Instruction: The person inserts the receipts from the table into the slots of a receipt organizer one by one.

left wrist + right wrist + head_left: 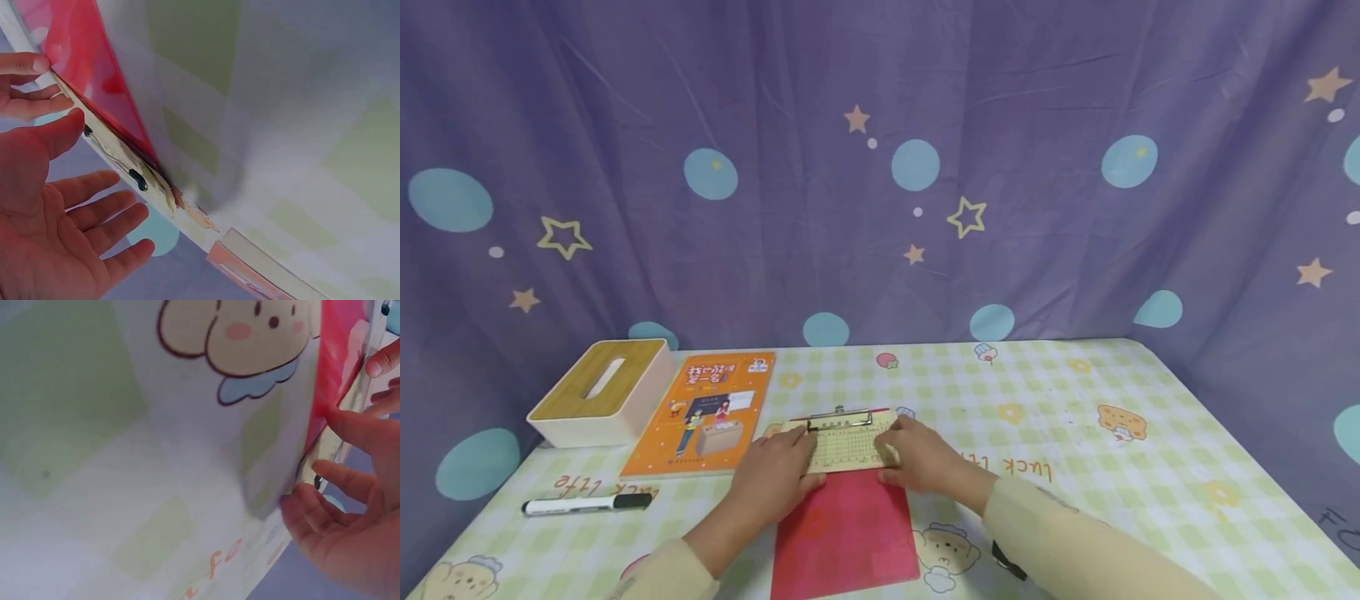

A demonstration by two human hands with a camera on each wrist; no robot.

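Note:
A red translucent clipboard [850,533] lies on the table. Its metal clip [841,419] sits over a pale yellow pad of printed grid forms [844,450] at the board's far end. At the pad's left side is my left hand [778,471], fingers spread and relaxed, thumb by the near corner. On the other side, the fingertips of my right hand [921,454] touch the pad's right edge, with the thumb at its near edge. In the right wrist view the fingers of the right hand [350,494] bend loosely along the edge.
An orange book [703,412] lies left of the clipboard, beside a tissue box [602,392] with a wooden lid. A black-capped white marker [587,504] is nearer. A dark object [1009,562] shows partly under the right sleeve. Behind the checked tablecloth [1060,400] hangs a purple curtain [880,208].

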